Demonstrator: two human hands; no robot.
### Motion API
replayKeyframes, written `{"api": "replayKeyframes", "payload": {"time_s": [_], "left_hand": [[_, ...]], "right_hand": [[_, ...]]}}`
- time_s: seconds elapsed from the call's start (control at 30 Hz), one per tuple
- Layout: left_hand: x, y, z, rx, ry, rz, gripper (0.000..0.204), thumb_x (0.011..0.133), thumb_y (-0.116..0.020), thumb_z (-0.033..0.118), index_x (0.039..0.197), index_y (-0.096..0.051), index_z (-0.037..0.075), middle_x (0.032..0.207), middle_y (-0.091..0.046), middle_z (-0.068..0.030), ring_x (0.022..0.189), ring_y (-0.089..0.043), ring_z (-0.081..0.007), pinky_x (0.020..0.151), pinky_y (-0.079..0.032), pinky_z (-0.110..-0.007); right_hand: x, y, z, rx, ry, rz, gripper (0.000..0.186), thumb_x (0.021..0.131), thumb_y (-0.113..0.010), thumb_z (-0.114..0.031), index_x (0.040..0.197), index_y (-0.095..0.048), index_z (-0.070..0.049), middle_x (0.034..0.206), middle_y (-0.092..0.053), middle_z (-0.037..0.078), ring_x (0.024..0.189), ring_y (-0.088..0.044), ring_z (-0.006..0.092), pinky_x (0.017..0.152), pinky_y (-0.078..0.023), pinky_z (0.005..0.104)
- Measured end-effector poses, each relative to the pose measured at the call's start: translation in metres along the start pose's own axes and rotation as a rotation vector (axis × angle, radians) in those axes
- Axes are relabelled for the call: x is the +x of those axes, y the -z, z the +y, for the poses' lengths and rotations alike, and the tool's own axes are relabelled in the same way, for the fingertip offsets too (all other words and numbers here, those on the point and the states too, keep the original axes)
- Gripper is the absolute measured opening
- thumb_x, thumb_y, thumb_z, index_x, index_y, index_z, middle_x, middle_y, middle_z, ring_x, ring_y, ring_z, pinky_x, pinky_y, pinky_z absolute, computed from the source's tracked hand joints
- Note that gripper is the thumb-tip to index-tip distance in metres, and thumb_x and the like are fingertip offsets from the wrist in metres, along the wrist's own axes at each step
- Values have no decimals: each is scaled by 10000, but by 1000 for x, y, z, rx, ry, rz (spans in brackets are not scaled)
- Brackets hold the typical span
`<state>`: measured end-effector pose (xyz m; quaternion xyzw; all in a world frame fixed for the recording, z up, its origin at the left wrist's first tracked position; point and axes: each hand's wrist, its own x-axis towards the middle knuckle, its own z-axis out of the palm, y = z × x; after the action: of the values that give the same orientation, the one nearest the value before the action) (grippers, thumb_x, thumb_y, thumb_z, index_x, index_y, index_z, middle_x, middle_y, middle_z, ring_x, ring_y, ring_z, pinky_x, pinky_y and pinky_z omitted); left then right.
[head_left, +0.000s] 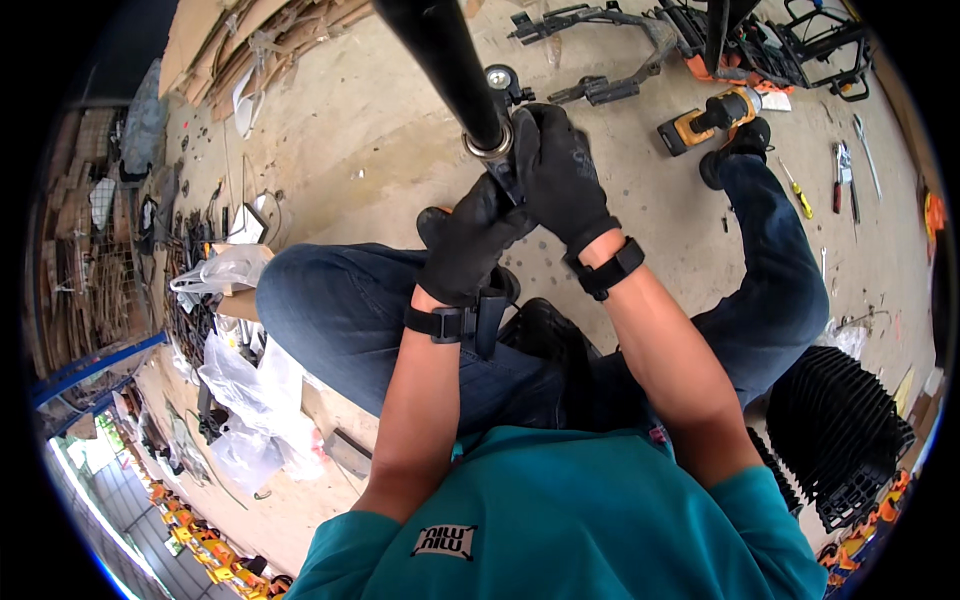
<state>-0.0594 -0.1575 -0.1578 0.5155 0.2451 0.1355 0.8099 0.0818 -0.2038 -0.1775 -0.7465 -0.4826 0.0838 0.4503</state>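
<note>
Head view shows us the black tube slanting up from our lap toward the top edge, with a metal ring at its lower end. Our right hand, in a black glove, wraps around the fitting just below that ring, fingers curled shut on it. Our left hand, also gloved, grips the same part from beneath, fingers closed and touching the right hand. Both wrists carry black straps.

We sit on the concrete floor in blue jeans and a teal shirt, knees spread to either side of the tube. Beyond the right knee lies a yellow and black drill, near a yellow-handled screwdriver and other hand tools. Black metal frames lie at the top. A black ribbed part sits by our right hip. Plastic bags and cardboard lie to our left.
</note>
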Motion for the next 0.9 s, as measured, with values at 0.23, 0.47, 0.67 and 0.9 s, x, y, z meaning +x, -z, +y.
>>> {"api": "replayKeyframes", "payload": {"time_s": [0.23, 0.47, 0.67, 0.9], "left_hand": [[-2, 8, -12, -21, 7, 4, 467, 921, -609, 61, 1358, -470, -27, 1204, -583, -55, 1116, -552, -139, 984, -443, -298], [4, -4, -3, -18, -7, 58, 441, 941, -521, 32, 1373, -462, -29, 1240, -595, -92, 1132, -573, -172, 1014, -435, -323], [2, -11, -5, 74, -50, 120, 346, 969, -519, 62, 1303, -534, -28, 1133, -651, -79, 1018, -622, -158, 934, -484, -305], [6, -3, -18, 166, -53, 192, 321, 1035, -497, 169, 1305, -550, 4, 1123, -662, -68, 1008, -648, -162, 724, -546, -281]], "right_hand": [[9, 52, 15, 543, -391, -90, 309, 992, -558, -292, 1003, -628, 9, 808, -649, 141, 718, -623, 231, 679, -492, 332], [-17, 77, 17, 603, -366, -493, 195, 955, -598, -104, 1128, -635, -22, 867, -646, 22, 760, -584, 83, 703, -491, 259], [-14, 74, 20, 348, -147, -451, 188, 913, -628, -91, 1083, -621, -12, 859, -654, 101, 774, -626, 198, 722, -500, 329], [-11, 61, 35, 253, 70, -435, 191, 924, -602, -168, 1039, -626, -17, 918, -654, 211, 854, -634, 392, 750, -501, 438]]}}
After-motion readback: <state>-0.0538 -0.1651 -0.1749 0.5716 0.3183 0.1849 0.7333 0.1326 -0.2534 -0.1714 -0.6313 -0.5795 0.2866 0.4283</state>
